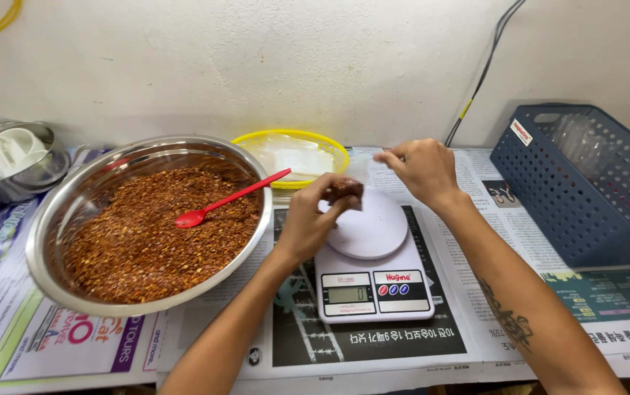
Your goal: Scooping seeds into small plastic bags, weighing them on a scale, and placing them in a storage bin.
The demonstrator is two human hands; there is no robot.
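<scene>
My left hand [313, 219] holds a small clear packet filled with red chilli flakes [344, 190] just above the round white platform of a white digital kitchen scale [373, 274]. My right hand [419, 168] hovers behind the scale with its fingers pinched together; I cannot make out anything in them. A large steel bowl [51, 227] of red chilli flakes stands to the left, and a red plastic spoon [227, 199] lies in it with its handle resting on the rim.
A yellow basket [333, 150] with clear plastic bags sits against the wall behind the scale. A blue perforated crate [585, 183] holding clear bags stands at the right. A steel container [11, 161] with white items is far left. Newspapers cover the table.
</scene>
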